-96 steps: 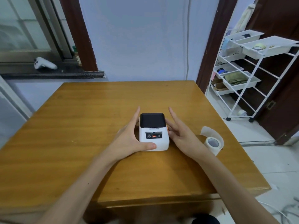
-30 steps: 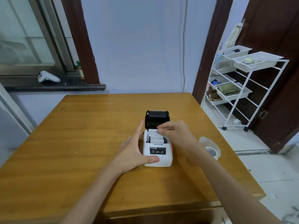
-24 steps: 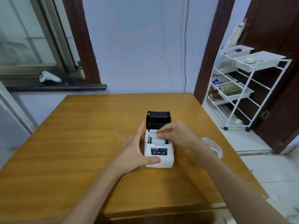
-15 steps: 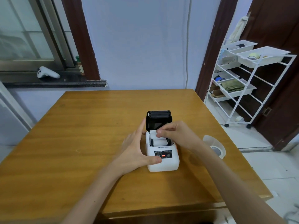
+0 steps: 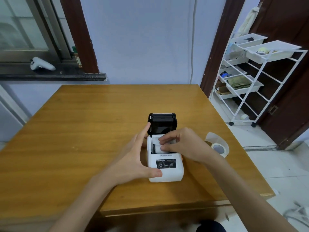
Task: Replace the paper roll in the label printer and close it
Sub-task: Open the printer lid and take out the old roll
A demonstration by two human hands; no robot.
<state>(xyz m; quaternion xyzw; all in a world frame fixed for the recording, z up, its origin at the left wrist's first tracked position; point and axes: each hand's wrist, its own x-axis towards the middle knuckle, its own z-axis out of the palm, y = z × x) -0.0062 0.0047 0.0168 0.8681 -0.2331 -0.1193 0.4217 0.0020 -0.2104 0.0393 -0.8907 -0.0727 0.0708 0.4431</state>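
The label printer [image 5: 164, 162] stood on the wooden bench [image 5: 83, 131] with its black lid [image 5: 161, 123] swung upright behind the open paper bay; about three seconds before, that lid had been shut and both hands had merely flanked the casing. The left hand [image 5: 133, 158] was spread open against the printer's left side, thumb pressed to the lower front corner and fingers reaching up towards the lid hinge, bracing the body without enclosing it. The right hand [image 5: 180, 144] had reached into the bay from the right, its thumb and fingertips pinched together on the white paper roll [image 5: 157, 146] seated there; the roll lay directly beneath those fingertips and just right of the left hand's fingers. Over the preceding second this pinch had persisted while the printer shifted slightly nearer the person. Whether the roll had left its cradle could not be told, since the fingers covered much of it. A second roll [image 5: 218, 148], with a loose curl of backing strip, lay on the bench just beyond the right wrist, well clear of the printer. Judged from this arrangement, the task had reached removal of the seated roll; insertion of the replacement and closing of the lid remained.
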